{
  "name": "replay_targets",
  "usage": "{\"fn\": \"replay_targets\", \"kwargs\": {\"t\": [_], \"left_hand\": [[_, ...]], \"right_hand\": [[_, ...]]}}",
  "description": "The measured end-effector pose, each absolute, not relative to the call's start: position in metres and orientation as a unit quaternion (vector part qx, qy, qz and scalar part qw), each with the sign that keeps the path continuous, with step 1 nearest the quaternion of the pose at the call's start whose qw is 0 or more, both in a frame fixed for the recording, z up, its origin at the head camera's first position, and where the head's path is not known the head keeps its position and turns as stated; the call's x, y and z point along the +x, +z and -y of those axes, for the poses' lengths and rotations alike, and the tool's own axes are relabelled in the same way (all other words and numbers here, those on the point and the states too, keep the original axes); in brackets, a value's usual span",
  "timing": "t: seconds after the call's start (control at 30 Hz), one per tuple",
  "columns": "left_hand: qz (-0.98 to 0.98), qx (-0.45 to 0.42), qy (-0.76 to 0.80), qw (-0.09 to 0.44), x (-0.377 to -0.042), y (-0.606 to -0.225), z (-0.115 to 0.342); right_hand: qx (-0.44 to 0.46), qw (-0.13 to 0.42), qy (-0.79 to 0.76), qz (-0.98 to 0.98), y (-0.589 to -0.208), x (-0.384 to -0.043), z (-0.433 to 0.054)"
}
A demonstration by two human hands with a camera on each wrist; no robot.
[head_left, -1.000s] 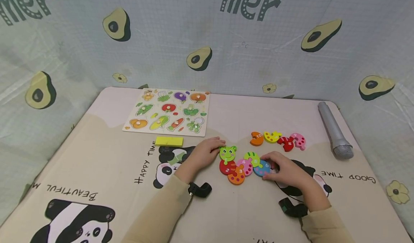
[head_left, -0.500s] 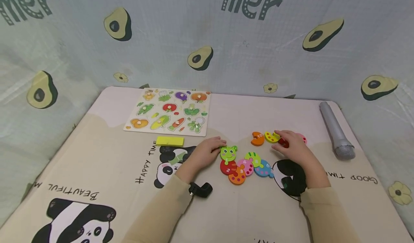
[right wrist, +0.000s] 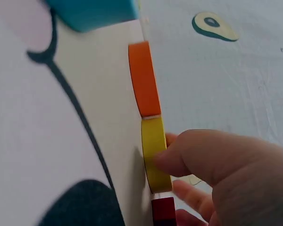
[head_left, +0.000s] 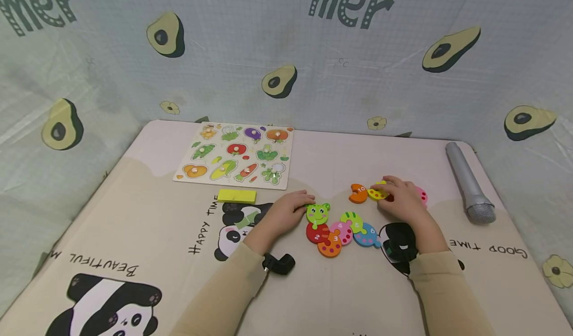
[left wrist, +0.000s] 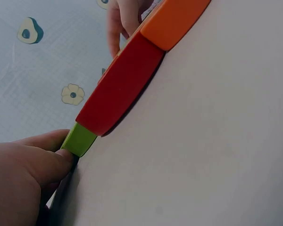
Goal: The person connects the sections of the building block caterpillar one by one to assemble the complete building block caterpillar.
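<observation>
My left hand (head_left: 286,211) pinches the edge of the green caterpillar-head puzzle piece (head_left: 318,213) between thumb and finger. From that head a joined chain curves right: red piece 2 (head_left: 316,233), orange piece 3 (head_left: 330,248), pink piece 4 (head_left: 343,234), green piece 5 (head_left: 350,221) and blue piece 6 (head_left: 366,236). Farther back, my right hand (head_left: 405,202) holds the yellow puzzle piece (right wrist: 153,141), thumb on its near side and fingers behind. Orange piece 10 (head_left: 358,193) lies left of it. The red piece (right wrist: 163,210) is mostly hidden under the hand, and a pink piece (head_left: 422,196) peeks out beyond.
A vegetable peg puzzle board (head_left: 233,157) lies at the back left, with a yellow block (head_left: 237,196) in front of it. A grey microphone (head_left: 470,184) lies at the right. The panda-print tablecloth (head_left: 147,226) meets a curtain (head_left: 340,92) behind.
The right hand let go of blue piece 6 and moved back to the loose pieces, then slightly left onto the yellow piece. The left hand stays at the green head.
</observation>
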State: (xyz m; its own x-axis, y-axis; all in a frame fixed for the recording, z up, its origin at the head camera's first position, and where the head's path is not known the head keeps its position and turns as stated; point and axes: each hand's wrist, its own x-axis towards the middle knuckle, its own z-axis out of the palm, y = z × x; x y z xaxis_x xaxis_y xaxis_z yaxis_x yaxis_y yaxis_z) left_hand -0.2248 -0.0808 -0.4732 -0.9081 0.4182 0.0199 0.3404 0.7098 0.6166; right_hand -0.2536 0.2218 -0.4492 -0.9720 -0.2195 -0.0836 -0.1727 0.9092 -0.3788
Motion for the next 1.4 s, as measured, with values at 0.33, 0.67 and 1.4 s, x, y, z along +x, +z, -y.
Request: {"fn": "replay_targets", "kwargs": {"t": [0.33, 0.67, 1.4], "left_hand": [[-0.923, 0.209, 0.318, 0.06, -0.224, -0.472, 0.081], [-0.922, 0.206, 0.321, 0.062, -0.223, -0.472, 0.081], [-0.922, 0.205, 0.321, 0.065, -0.225, -0.473, 0.082]], "right_hand": [[-0.098, 0.064, -0.201, -0.973, -0.453, -0.256, -0.223], [-0.104, 0.066, -0.195, -0.973, -0.452, -0.256, -0.223], [-0.137, 0.089, -0.279, -0.946, -0.427, -0.195, -0.224]]}}
